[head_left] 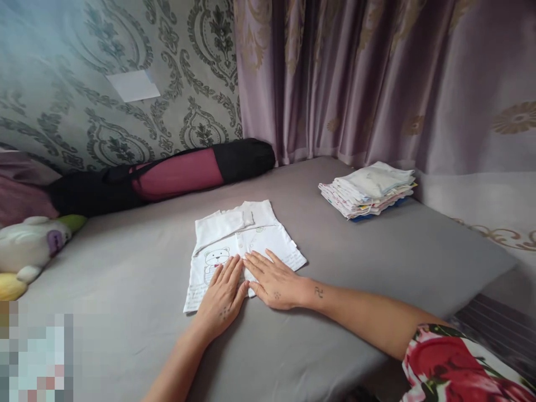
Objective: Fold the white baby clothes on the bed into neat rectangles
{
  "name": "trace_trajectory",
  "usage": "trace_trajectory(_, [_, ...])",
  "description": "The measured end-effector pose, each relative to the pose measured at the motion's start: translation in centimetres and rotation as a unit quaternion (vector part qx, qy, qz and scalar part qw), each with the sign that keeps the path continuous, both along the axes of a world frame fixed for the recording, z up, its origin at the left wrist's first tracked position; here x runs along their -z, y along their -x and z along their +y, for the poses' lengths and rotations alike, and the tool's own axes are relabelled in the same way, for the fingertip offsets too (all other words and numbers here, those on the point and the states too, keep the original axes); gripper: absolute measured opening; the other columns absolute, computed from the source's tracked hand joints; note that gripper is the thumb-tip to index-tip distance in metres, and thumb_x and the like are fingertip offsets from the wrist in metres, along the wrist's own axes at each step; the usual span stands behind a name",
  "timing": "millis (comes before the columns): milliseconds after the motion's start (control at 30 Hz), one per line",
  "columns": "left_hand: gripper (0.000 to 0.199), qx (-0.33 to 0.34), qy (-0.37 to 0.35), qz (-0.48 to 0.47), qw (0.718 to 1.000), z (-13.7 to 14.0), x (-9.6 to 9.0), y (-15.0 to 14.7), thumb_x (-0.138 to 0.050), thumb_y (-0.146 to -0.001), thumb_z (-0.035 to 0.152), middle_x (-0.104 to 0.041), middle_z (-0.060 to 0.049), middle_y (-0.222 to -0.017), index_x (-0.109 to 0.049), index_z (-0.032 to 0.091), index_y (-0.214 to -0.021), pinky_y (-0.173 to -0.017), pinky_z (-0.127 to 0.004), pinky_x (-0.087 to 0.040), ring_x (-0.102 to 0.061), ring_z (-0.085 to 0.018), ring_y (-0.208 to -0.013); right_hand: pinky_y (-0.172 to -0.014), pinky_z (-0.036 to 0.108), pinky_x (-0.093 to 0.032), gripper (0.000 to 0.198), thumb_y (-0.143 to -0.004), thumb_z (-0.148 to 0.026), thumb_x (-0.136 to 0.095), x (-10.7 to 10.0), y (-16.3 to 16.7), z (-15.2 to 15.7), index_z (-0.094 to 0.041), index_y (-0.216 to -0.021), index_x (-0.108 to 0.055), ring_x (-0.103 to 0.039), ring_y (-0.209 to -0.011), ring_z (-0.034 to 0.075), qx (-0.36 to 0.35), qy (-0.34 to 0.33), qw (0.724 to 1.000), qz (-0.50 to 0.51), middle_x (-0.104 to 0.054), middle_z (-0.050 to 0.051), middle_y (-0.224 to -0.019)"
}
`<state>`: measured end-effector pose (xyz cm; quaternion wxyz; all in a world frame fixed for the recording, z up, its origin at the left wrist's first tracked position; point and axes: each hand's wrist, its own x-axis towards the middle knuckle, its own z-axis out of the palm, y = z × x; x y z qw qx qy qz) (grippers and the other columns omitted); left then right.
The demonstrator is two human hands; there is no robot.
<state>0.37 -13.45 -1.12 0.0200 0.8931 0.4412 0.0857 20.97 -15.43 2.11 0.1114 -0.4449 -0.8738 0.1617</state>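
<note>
White shirt (268,241) lies spread on the grey sheet of a bed (347,268), near the centre of the frame, its neck end toward the top and its hem toward the bottom. A sleeve is folded across its upper part, the cuff ending close to the middle of the chest. On the left half of the front is a printed bear (216,258) in dark outline with a small red patch below its face, and lines of faint lettering run along the lower edge.

Both hands rest on the lower half of the garment. The left hand (225,297) comes up from the bottom of the frame and partly covers the bear; the right hand (274,281) reaches in from the lower right. Neither grip is clamped on anything: the fingers are stretched out, palms down, on the fabric. The index fingers and thumbs of the two hands nearly meet at the middle; whether they touch, I cannot tell. A red and white floral sleeve (456,357) covers the right upper arm.

Toward the right, well apart from the hands, stands a stack of folded cloths (368,190). A long black and maroon bag (180,176) lies along the wall (188,67), upper left, with a plush toy (31,243) at the left edge. Purple curtains (347,72) hang across the upper right.
</note>
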Motion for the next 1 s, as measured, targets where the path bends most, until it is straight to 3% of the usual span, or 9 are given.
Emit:
trace_trajectory(233, [0.056,-0.021,-0.003,-0.023,1.0,-0.4,-0.9,-0.1,-0.024,-0.1,0.045,-0.04,-0.008,-0.152,-0.039,0.018,-0.147,-0.119,-0.045,-0.026,-0.032,-0.022,-0.144,-0.122,0.044,-0.008,0.065,-0.102,-0.048,-0.019,-0.6,-0.6,0.0,-0.007,-0.153,-0.023,-0.012,-0.149,0.022,0.005,0.012,1.0,-0.007,-0.019,0.013,-0.16])
trace_trajectory(333, [0.05,-0.066,-0.047,-0.04,0.996,-0.3,-1.5,0.5,-0.028,-0.1,0.04,-0.051,-0.009,-0.144,-0.049,0.019,-0.14,-0.118,-0.048,-0.025,-0.037,-0.024,-0.141,-0.122,0.046,-0.008,0.069,-0.101,-0.052,-0.019,-0.8,-1.7,0.5,-0.007,-0.152,-0.027,-0.013,-0.149,0.023,0.058,-0.013,0.998,-0.024,-0.021,0.014,-0.159])
trace_trajectory(467, [0.047,-0.16,-0.094,-0.052,0.981,0.0,-1.6,1.6,-0.031,-0.099,0.039,-0.054,-0.011,-0.141,-0.055,0.018,-0.134,-0.117,-0.051,-0.025,-0.038,-0.027,-0.14,-0.121,0.05,-0.007,0.072,-0.1,-0.054,-0.02,-0.3,-3.9,2.1,-0.004,-0.15,-0.031,-0.014,-0.148,0.027,0.152,-0.044,0.985,-0.069,-0.021,0.017,-0.159])
trace_trajectory(567, [0.045,-0.217,-0.07,-0.054,0.972,0.3,-1.2,2.4,-0.033,-0.099,0.039,-0.055,-0.011,-0.141,-0.056,0.019,-0.131,-0.115,-0.053,-0.027,-0.04,-0.029,-0.139,-0.12,0.052,-0.009,0.071,-0.1,-0.052,-0.021,0.4,-5.1,3.3,-0.003,-0.15,-0.031,-0.016,-0.148,0.028,0.192,-0.044,0.976,-0.093,-0.022,0.017,-0.158])
trace_trajectory(667, [0.042,-0.232,-0.023,-0.074,0.97,0.6,-0.9,2.9,-0.035,-0.098,0.041,-0.055,-0.01,-0.14,-0.057,0.021,-0.127,-0.114,-0.052,-0.031,-0.042,-0.028,-0.137,-0.119,0.051,-0.014,0.069,-0.1,-0.051,-0.024,0.8,-5.7,3.8,-0.005,-0.149,-0.032,-0.02,-0.147,0.029,0.196,-0.03,0.976,-0.089,-0.024,0.016,-0.158])
trace_trajectory(767, [0.043,-0.234,-0.012,-0.136,0.963,0.8,-0.9,3.2,-0.036,-0.097,0.043,-0.054,-0.013,-0.14,-0.056,0.018,-0.126,-0.11,-0.047,-0.037,-0.045,-0.028,-0.135,-0.118,0.046,-0.023,0.064,-0.099,-0.047,-0.027,0.8,-6.1,4.2,-0.005,-0.147,-0.037,-0.027,-0.144,0.029,0.207,-0.022,0.977,-0.046,-0.028,0.018,-0.157])
trace_trajectory(867, [0.045,-0.259,-0.048,-0.203,0.943,1.0,-1.0,3.7,-0.04,-0.094,0.044,-0.054,-0.018,-0.136,-0.056,0.015,-0.124,-0.105,-0.043,-0.042,-0.051,-0.028,-0.127,-0.11,0.038,-0.035,0.054,-0.097,-0.036,-0.035,0.5,-6.6,4.7,-0.006,-0.142,-0.043,-0.041,-0.137,0.027,0.252,-0.039,0.967,0.025,-0.039,0.02,-0.151])
trace_trajectory(1000, [0.047,-0.331,-0.034,-0.234,0.913,1.1,-1.6,4.7,-0.046,-0.088,0.043,-0.065,-0.013,-0.103,-0.055,0.013,-0.123,-0.089,-0.04,-0.05,-0.063,-0.026,-0.096,-0.094,0.034,-0.046,0.046,-0.092,-0.03,-0.044,0.1,-7.5,5.5,-0.009,-0.133,-0.051,-0.062,-0.107,0.024,0.32,-0.026,0.945,0.07,-0.065,0.016,-0.118])
